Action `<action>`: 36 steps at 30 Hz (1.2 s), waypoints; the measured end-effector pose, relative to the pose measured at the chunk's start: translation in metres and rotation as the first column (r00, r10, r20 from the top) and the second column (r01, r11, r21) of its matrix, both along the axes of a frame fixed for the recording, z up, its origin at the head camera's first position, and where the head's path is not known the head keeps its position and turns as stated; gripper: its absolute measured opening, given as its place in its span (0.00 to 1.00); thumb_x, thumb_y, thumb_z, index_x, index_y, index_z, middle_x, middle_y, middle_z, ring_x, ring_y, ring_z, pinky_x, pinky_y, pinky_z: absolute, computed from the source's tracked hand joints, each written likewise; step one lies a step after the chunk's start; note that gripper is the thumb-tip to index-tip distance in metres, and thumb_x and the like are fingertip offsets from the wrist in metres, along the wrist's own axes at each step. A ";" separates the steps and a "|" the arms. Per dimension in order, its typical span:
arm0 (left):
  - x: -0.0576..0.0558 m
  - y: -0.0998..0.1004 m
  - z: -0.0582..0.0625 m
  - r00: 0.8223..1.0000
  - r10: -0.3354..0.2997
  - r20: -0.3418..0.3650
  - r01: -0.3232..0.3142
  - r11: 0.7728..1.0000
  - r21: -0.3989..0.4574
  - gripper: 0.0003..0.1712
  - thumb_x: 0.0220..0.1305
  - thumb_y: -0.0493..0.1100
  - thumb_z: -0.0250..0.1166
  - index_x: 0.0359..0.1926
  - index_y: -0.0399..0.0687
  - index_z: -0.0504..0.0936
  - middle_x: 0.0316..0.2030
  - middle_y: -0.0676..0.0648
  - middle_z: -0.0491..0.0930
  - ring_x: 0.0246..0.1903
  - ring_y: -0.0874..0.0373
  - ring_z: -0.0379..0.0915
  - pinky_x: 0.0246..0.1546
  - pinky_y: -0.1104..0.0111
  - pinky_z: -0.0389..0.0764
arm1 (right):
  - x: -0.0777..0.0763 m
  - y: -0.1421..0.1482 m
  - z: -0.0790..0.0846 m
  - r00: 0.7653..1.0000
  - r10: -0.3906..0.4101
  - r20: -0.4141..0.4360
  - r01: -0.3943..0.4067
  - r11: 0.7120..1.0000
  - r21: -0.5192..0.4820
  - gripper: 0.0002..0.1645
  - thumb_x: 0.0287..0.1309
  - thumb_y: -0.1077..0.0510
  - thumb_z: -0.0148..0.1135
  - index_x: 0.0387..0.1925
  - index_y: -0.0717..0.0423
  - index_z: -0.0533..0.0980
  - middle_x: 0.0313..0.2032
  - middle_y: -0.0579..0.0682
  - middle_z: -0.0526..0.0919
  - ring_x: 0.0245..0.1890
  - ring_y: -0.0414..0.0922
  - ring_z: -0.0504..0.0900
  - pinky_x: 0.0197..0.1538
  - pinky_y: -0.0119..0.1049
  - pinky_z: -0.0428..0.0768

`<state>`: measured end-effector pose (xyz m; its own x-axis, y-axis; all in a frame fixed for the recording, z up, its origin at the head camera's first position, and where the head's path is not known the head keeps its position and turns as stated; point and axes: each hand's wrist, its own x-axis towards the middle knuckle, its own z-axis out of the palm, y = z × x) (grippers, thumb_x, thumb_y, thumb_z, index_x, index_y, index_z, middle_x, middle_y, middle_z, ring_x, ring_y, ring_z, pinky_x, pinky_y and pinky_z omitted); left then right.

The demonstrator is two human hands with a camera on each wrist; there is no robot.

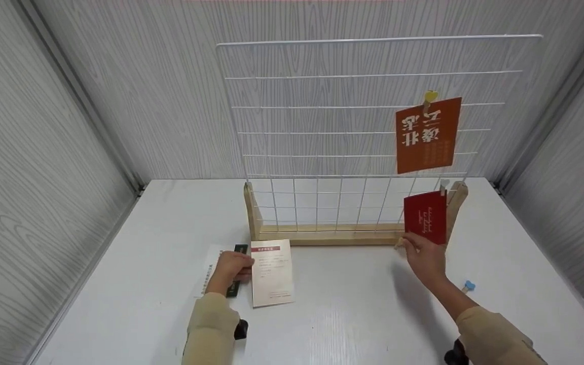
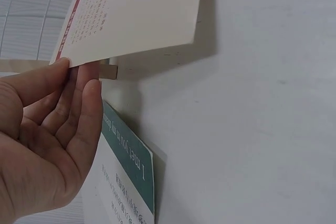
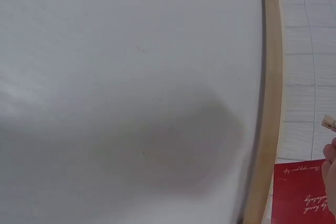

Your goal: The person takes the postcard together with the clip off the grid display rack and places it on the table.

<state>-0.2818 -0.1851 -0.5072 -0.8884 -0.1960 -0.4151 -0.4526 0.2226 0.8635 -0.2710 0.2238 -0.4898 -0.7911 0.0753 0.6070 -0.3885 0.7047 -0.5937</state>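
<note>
I see a wide lane on the tabletop (image 1: 342,299) between the left hand (image 1: 232,266) and the right hand (image 1: 426,258). It ends at the wooden base (image 1: 332,239), where the upright grid (image 1: 341,131) bars the way to the far edge. At the grid's right side, the red card (image 1: 425,215) and orange card (image 1: 428,142) block it; left of them I could reach the wires. The blue clip (image 1: 469,286) lies toward the right edge, near the right forearm. Past the green-and-white card (image 2: 127,163), I have room along the left edge to the far left corner.
</note>
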 end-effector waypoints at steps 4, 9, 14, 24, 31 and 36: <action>0.000 -0.001 -0.001 1.000 0.016 0.008 -0.016 1.000 0.025 0.14 0.50 0.33 0.58 0.39 0.26 0.72 0.22 0.42 0.76 0.19 0.57 0.72 0.24 0.66 0.76 | 0.002 0.015 -0.004 0.994 -0.066 0.089 0.063 0.998 0.030 0.07 0.48 0.65 0.60 0.32 0.63 0.78 0.28 0.58 0.80 0.28 0.53 0.78 0.31 0.48 0.74; 0.001 -0.002 -0.004 1.000 0.027 0.006 -0.027 0.999 0.033 0.14 0.50 0.32 0.59 0.39 0.26 0.72 0.21 0.42 0.76 0.19 0.57 0.73 0.23 0.67 0.76 | 0.006 0.034 -0.008 0.969 -0.112 0.219 0.106 0.994 0.036 0.09 0.52 0.64 0.56 0.35 0.65 0.77 0.30 0.60 0.80 0.30 0.53 0.77 0.32 0.47 0.73; 0.001 -0.002 -0.003 1.000 0.025 0.017 -0.025 1.000 0.015 0.15 0.50 0.32 0.59 0.40 0.26 0.72 0.23 0.41 0.77 0.20 0.56 0.74 0.23 0.67 0.76 | 0.005 0.052 -0.012 0.972 -0.139 0.189 0.130 0.990 0.061 0.09 0.50 0.63 0.58 0.32 0.67 0.78 0.27 0.60 0.80 0.28 0.54 0.78 0.30 0.47 0.72; 0.004 -0.003 -0.001 0.998 0.013 0.060 -0.011 0.999 -0.036 0.11 0.49 0.31 0.58 0.35 0.28 0.74 0.20 0.42 0.75 0.18 0.57 0.73 0.23 0.67 0.76 | 0.011 0.075 -0.014 0.909 -0.151 0.389 0.130 0.988 0.080 0.14 0.55 0.62 0.51 0.40 0.66 0.76 0.35 0.62 0.78 0.26 0.47 0.72 0.26 0.37 0.69; 0.005 -0.005 -0.003 0.998 0.008 0.064 -0.004 0.999 -0.051 0.10 0.49 0.32 0.58 0.34 0.29 0.75 0.19 0.43 0.75 0.17 0.58 0.72 0.21 0.69 0.76 | 0.016 0.088 -0.013 0.848 -0.171 0.502 0.146 0.985 0.089 0.17 0.57 0.58 0.48 0.41 0.69 0.74 0.38 0.63 0.77 0.34 0.54 0.74 0.34 0.44 0.70; 0.004 -0.005 -0.005 0.998 0.012 0.068 -0.007 0.997 -0.070 0.10 0.48 0.32 0.58 0.33 0.29 0.75 0.17 0.44 0.75 0.15 0.59 0.72 0.19 0.69 0.75 | 0.019 0.096 -0.014 0.794 -0.154 0.588 0.121 0.988 0.096 0.19 0.57 0.58 0.47 0.41 0.71 0.73 0.39 0.64 0.76 0.38 0.56 0.73 0.38 0.47 0.69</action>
<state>-0.2776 -0.1904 -0.5127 -0.8561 -0.2353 -0.4601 -0.5128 0.2766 0.8127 -0.2521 0.3202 -0.5042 -0.9806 0.1939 0.0296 0.1308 0.7589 -0.6380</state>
